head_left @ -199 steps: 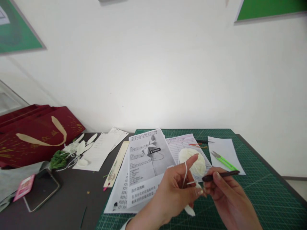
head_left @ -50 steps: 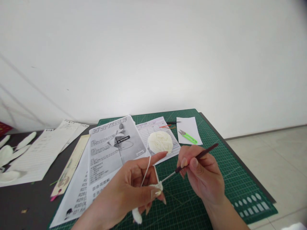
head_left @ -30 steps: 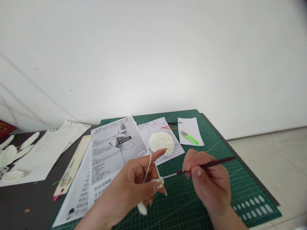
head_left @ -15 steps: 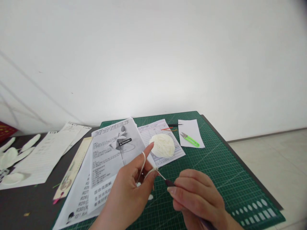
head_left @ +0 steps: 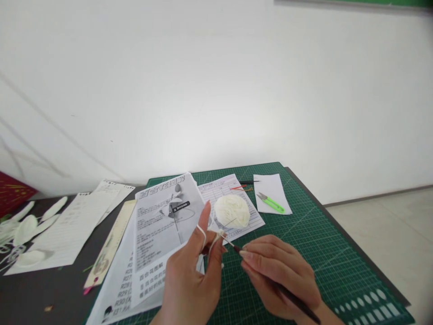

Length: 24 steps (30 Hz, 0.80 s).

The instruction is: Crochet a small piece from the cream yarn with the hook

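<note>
My right hand (head_left: 279, 275) is closed around the dark handle of a crochet hook (head_left: 294, 300), its thin metal shaft pointing up and left. At the hook's tip is a small piece of white crochet work (head_left: 220, 233), pinched between the thumb and a finger of my left hand (head_left: 192, 275). White yarn (head_left: 202, 234) loops around my left index finger, which is raised. Just beyond my fingertips lies a ball of cream-white yarn (head_left: 232, 210), resting on a printed form (head_left: 216, 186).
A green cutting mat (head_left: 314, 243) covers the table. Lime-green thread snips (head_left: 271, 202) lie on white paper (head_left: 267, 180) at the right. Printed pattern sheets (head_left: 152, 230) and a ruler-like strip (head_left: 113, 239) are on the left, beside white crocheted petals (head_left: 25, 230) on lined paper (head_left: 72, 225).
The view has tilted and shifted slightly. My right hand has turned, so the hook's handle now shows below it. My left index finger stands more upright, and the work stays pinched.
</note>
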Available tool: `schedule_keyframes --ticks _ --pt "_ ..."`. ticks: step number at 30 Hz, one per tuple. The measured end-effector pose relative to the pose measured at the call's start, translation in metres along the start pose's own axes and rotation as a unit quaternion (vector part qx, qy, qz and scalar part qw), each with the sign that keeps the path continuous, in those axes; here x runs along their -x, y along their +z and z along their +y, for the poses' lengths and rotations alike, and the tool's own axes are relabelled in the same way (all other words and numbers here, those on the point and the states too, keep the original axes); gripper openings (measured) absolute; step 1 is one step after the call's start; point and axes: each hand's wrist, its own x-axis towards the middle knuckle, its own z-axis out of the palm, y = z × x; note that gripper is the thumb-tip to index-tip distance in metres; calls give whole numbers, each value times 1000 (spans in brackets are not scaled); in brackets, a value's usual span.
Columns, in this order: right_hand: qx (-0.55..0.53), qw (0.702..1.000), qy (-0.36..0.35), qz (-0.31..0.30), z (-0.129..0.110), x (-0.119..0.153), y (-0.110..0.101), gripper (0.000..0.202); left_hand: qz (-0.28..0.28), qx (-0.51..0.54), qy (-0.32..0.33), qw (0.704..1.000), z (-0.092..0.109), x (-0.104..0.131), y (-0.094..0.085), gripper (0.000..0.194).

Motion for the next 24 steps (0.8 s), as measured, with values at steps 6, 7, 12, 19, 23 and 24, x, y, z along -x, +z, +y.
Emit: schedule_keyframes --ticks 6,7,12,19,23,24 --pt "-28 1000 2 11 0 -7 4 48 -4 53 -30 998 -4 0 1 47" --pt "-34 999 2 10 0 -6 4 48 -26 97 -60 993 -5 -2 0 57" --pt "-83 994 52 49 2 -4 4 44 -105 333 -170 922 -6 -12 -3 74" --pt "71 993 -89 -12 4 2 1 30 -104 386 -198 895 -8 -15 -6 61" --pt "170 976 -121 -62 -5 1 -1 16 -51 262 -113 957 -10 -10 -3 61" --pt "180 975 -118 -61 -6 1 -1 15 -26 204 -74 976 -11 -9 -2 58"
